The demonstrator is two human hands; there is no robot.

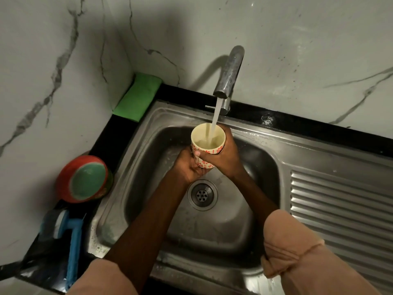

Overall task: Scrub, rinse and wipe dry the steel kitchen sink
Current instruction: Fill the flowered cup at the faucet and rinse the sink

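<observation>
Marble-look wall behind steel kitchen sink [265, 145] set in black counter. Left hand [187, 167] and right hand [223, 158] both wrap cream red-flowered cup [207, 143], upright under running chrome tap [229, 73]. Best fill partway, then pour round basin walls to rinse.

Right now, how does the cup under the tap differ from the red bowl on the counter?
The cup is cream with red flowers; the red bowl has a green inside. The cup is held upright over the sink by both hands, taking water; the bowl sits tilted on the counter, untouched. The cup is narrower. Both are open-topped.
</observation>
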